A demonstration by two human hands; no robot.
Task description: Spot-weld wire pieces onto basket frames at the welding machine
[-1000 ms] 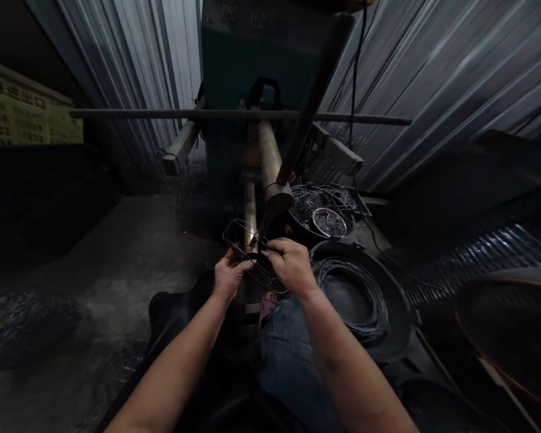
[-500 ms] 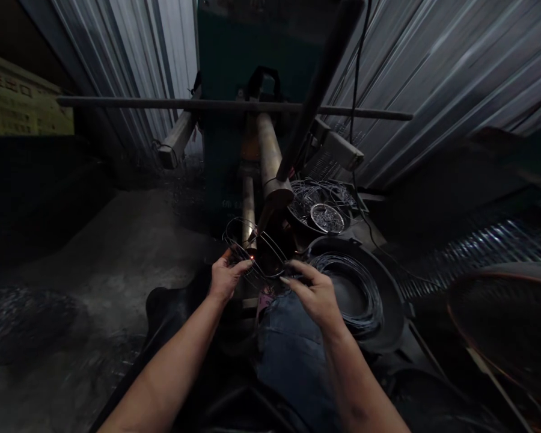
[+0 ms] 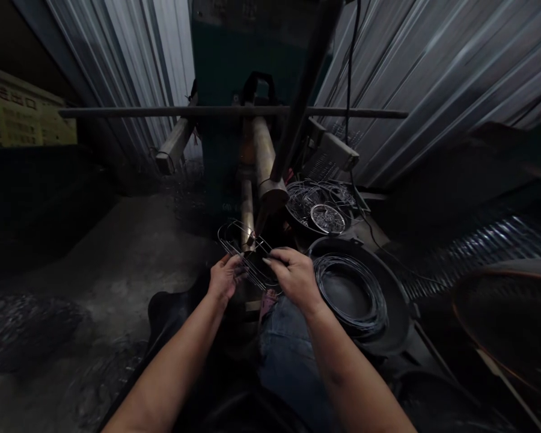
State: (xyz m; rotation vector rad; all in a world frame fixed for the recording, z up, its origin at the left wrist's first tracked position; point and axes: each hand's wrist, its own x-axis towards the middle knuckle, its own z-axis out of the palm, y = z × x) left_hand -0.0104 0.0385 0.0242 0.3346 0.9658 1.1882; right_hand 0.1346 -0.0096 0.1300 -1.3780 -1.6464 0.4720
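A bent wire frame (image 3: 258, 279) with rounded ends lies at the tips of a spot welder's electrodes (image 3: 250, 239). My left hand (image 3: 225, 279) has its fingers closed on the frame's near left side. From the right, my right hand (image 3: 295, 278) pinches at a wire on the frame's right side, close below the electrodes; its fingertips partly hide what they grip. The thick brass-coloured upper arm (image 3: 265, 157) and thinner lower arm (image 3: 247, 204) of the welder reach toward me.
Right of my hand, a coil of wire (image 3: 324, 294) rests in a dark round pan (image 3: 399, 319). Behind it sits a tray of loose wires (image 3: 300, 198) with a small round dish (image 3: 327, 219). A horizontal bar (image 3: 162, 112) crosses ahead. At far left is a yellow crate (image 3: 27, 114).
The red glow at the electrode is gone. My right hand has moved left and closed its fingers near the electrodes. The wire frame has shifted slightly left and now shows more clearly.
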